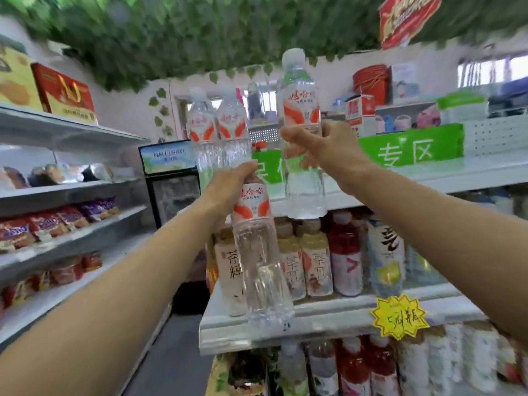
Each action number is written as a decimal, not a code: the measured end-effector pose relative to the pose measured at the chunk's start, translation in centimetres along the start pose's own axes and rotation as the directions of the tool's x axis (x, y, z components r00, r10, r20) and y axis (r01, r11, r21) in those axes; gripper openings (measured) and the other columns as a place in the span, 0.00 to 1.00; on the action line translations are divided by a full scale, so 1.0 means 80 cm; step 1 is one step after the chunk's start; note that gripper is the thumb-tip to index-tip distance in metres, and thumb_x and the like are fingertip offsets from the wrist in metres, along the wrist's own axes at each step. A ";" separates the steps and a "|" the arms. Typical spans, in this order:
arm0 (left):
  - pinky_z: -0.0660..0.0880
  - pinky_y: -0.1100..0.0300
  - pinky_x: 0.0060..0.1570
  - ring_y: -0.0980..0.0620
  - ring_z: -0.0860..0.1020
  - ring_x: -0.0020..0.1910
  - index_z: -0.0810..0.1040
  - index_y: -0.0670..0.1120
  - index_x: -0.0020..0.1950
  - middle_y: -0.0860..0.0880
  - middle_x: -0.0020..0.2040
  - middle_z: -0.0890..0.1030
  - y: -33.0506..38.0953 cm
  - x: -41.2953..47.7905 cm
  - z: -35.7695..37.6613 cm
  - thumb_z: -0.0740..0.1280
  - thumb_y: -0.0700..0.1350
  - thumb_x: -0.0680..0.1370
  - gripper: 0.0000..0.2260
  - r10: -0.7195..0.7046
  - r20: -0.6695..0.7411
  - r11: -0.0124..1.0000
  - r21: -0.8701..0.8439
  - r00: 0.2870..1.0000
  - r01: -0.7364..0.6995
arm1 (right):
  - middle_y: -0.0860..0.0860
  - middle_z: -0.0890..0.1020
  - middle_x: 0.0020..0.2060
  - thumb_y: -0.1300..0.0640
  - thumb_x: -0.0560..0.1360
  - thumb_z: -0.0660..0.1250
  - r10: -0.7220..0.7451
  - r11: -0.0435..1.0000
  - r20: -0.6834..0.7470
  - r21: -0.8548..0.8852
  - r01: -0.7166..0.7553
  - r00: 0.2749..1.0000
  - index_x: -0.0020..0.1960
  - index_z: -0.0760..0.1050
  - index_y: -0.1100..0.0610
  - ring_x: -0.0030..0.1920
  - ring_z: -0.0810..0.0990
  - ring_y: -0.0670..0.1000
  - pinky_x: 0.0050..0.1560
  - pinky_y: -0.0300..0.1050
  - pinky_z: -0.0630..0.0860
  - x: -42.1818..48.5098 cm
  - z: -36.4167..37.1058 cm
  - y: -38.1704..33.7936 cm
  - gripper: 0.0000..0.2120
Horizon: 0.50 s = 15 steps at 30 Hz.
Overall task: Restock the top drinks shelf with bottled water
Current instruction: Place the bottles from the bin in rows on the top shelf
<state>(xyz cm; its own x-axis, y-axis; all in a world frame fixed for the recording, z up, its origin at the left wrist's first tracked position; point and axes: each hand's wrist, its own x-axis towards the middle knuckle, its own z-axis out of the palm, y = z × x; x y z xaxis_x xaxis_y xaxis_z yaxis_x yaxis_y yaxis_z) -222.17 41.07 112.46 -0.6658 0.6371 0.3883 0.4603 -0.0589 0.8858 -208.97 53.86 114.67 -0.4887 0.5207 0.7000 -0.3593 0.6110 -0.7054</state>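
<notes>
My right hand (317, 147) grips a clear water bottle (300, 110) with a red-and-white label around its middle. It is upright, and its base hangs level with the front edge of the white top shelf (445, 178). My left hand (228, 184) holds a second water bottle (257, 252) by its top, so the body hangs down in front of the tea bottles below. Two more water bottles (217, 130) stand side by side at the shelf's left end, just behind my left hand. Their bases are hidden.
A green sign (411, 147) runs along the back of the top shelf. The shelf below holds tea and red drink bottles (317, 261), with a yellow price tag (400, 317) on its edge. Snack shelves (57, 224) line the left of the aisle, and a small fridge (171, 178) stands at its end.
</notes>
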 end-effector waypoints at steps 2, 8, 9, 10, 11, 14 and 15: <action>0.74 0.56 0.38 0.47 0.77 0.29 0.78 0.43 0.41 0.46 0.31 0.79 0.005 0.014 -0.012 0.63 0.54 0.81 0.16 0.021 -0.014 1.000 -0.009 1.000 -0.021 | 0.50 0.84 0.42 0.45 0.69 0.76 -0.006 1.000 0.007 -0.026 0.006 1.000 0.46 0.79 0.53 0.44 0.84 0.48 0.44 0.42 0.80 0.033 0.019 -0.005 0.14; 0.77 0.57 0.38 0.49 0.80 0.32 0.77 0.45 0.46 0.47 0.34 0.81 0.007 0.047 -0.030 0.64 0.52 0.81 0.11 0.036 -0.045 0.996 -0.085 0.998 -0.040 | 0.50 0.84 0.53 0.43 0.68 0.77 0.029 0.992 -0.001 -0.124 -0.029 1.000 0.57 0.79 0.56 0.55 0.82 0.52 0.61 0.52 0.77 0.097 0.067 0.032 0.24; 0.77 0.57 0.37 0.50 0.80 0.32 0.77 0.46 0.46 0.48 0.34 0.81 0.007 0.051 -0.030 0.64 0.52 0.81 0.11 0.035 -0.048 0.995 -0.096 0.998 -0.040 | 0.50 0.84 0.53 0.40 0.65 0.77 0.040 0.991 -0.008 -0.128 -0.041 0.999 0.57 0.79 0.55 0.55 0.82 0.52 0.61 0.54 0.77 0.102 0.072 0.042 0.27; 0.78 0.56 0.39 0.49 0.80 0.33 0.77 0.46 0.47 0.48 0.34 0.81 0.006 0.055 -0.030 0.64 0.52 0.81 0.11 0.034 -0.050 0.994 -0.107 0.998 -0.039 | 0.49 0.84 0.52 0.37 0.63 0.77 0.050 0.990 -0.025 -0.130 -0.053 0.998 0.55 0.79 0.54 0.54 0.82 0.51 0.61 0.54 0.77 0.106 0.076 0.051 0.28; 0.79 0.55 0.41 0.48 0.81 0.34 0.77 0.46 0.47 0.48 0.33 0.81 0.005 0.059 -0.031 0.64 0.52 0.81 0.10 0.033 -0.051 0.992 -0.117 0.998 -0.039 | 0.48 0.83 0.51 0.37 0.63 0.76 0.053 0.990 -0.041 -0.131 -0.058 0.998 0.52 0.78 0.52 0.53 0.81 0.51 0.60 0.53 0.77 0.108 0.079 0.055 0.25; 0.80 0.53 0.44 0.47 0.81 0.36 0.78 0.46 0.47 0.48 0.33 0.82 0.002 0.068 -0.032 0.65 0.53 0.80 0.11 0.028 -0.049 0.990 -0.134 0.998 -0.035 | 0.47 0.82 0.50 0.43 0.69 0.76 0.060 0.987 -0.017 -0.149 -0.062 0.998 0.50 0.77 0.48 0.54 0.81 0.51 0.59 0.51 0.76 0.116 0.080 0.063 0.15; 0.80 0.52 0.45 0.46 0.82 0.36 0.79 0.46 0.48 0.47 0.34 0.83 0.002 0.070 -0.033 0.65 0.53 0.80 0.11 0.024 -0.046 0.991 -0.130 0.999 -0.030 | 0.48 0.83 0.51 0.44 0.69 0.76 0.057 0.985 0.012 -0.164 -0.054 0.998 0.52 0.78 0.50 0.54 0.81 0.51 0.60 0.51 0.76 0.112 0.079 0.061 0.17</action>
<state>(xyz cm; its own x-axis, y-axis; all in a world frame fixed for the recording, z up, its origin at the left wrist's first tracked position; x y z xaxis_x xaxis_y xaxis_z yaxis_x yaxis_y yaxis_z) -227.39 42.64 115.42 -0.6812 0.5992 0.4207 0.3998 -0.1770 0.8994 -220.14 57.77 116.80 -0.5182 0.5473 0.6572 -0.1969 0.6714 -0.7144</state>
